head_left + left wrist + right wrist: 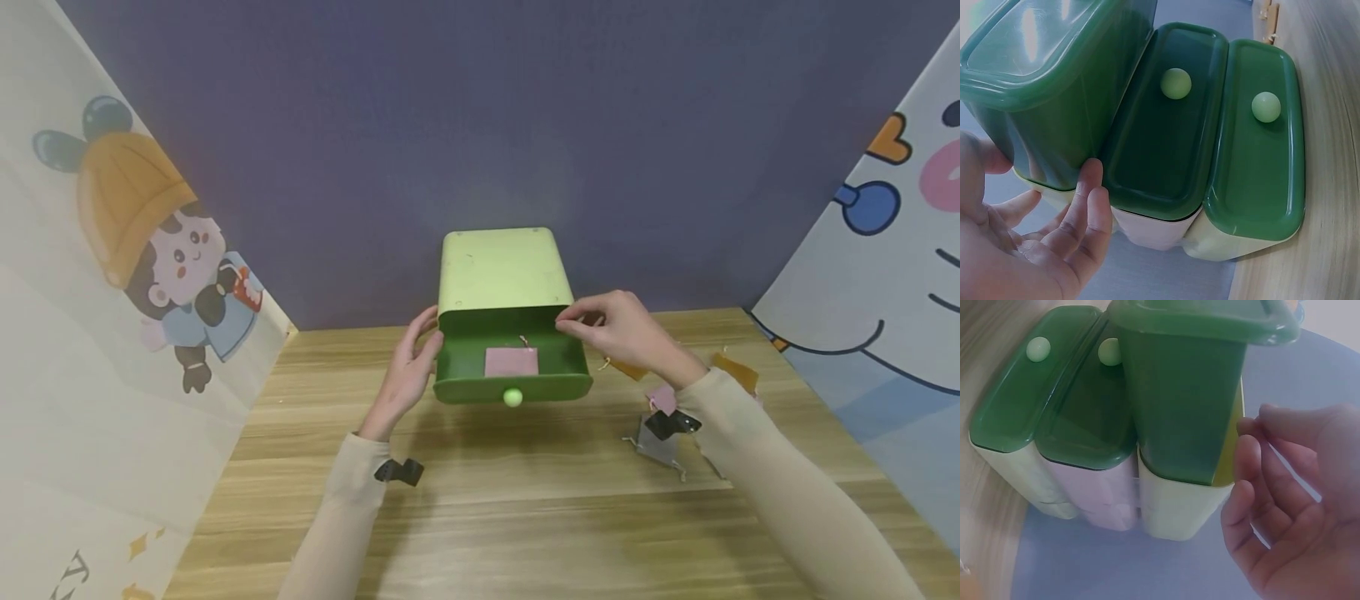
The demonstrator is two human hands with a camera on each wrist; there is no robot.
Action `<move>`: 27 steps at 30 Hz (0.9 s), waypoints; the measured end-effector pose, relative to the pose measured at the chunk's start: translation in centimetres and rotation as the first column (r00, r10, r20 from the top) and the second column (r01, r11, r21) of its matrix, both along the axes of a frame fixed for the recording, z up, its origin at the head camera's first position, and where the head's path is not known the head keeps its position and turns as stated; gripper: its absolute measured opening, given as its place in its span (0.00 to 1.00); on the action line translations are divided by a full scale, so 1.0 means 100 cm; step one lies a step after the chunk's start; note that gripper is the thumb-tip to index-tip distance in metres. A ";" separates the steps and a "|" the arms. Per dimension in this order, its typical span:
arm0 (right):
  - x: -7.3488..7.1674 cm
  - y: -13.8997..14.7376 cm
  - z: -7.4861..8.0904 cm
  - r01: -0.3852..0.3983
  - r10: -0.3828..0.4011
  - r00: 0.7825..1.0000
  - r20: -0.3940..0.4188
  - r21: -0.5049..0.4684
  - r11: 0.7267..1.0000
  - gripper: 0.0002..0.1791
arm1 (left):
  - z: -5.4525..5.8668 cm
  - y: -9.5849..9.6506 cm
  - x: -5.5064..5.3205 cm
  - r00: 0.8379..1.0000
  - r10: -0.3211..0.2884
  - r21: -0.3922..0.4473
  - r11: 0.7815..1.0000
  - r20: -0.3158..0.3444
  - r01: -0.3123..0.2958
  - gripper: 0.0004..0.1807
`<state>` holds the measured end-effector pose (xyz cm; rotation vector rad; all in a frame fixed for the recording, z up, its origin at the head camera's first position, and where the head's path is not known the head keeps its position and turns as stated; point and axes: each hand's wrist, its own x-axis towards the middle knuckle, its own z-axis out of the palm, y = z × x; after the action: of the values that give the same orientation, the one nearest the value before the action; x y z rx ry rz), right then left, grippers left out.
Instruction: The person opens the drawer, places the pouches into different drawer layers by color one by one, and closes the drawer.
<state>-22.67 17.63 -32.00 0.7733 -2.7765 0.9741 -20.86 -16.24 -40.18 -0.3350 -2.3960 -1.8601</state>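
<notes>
Wall behind: a blue-purple panel (480,150) rises at 12 o'clock from the wooden tabletop (480,533); a cartoon child (176,250) decorates the wall at 10
Loose pouches: out at 3 to 4 o'clock from the drawer lie an orange pouch (630,369), a second orange pouch (738,372), a mauve pouch (663,397) and a grey pouch (656,444), the right forearm and its black wrist camera (672,423) covering part of this group
Box: a pale green cabinet (498,267) stands before the panel; its middle drawer (1163,137) and bottom drawer (1257,162) are closed, each with a round knob
Top drawer: the green drawer (465,389) is pulled out towards the person, its raised front and pale knob (513,397) standing at 6 o'clock from what lies inside
Pink pouch: the pouch (512,362) lies in that drawer behind the front, its string towards 1 o'clock
Left hand: the hand (408,367) is relaxed and unclenched beside the cabinet's left side, fingertips at the drawer's corner, the pink pouch at 3 o'clock from it
Right hand: the hand (618,333) hangs loosely bent near the opening's right edge, thumb and forefinger tips close together; whether it touches the cabinet I cannot tell; from its fingertips the pink pouch lies at 8 o'clock, lower down
</notes>
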 end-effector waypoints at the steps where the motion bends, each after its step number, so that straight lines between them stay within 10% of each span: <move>1: 0.001 0.001 0.000 0.001 -0.001 1.000 0.000 -0.003 1.000 0.10 | 0.000 0.000 0.000 1.000 0.000 -0.001 1.000 -0.001 0.000 0.31; 27: 0.009 0.019 -0.013 0.072 -0.071 0.997 0.023 -0.058 0.996 0.12 | -0.003 0.001 -0.001 1.000 -0.001 0.013 1.000 -0.009 0.001 0.31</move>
<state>-21.77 19.48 -33.27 0.6543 -2.7585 1.0511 -20.92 -16.17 -40.46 -0.3425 -2.3770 -1.8697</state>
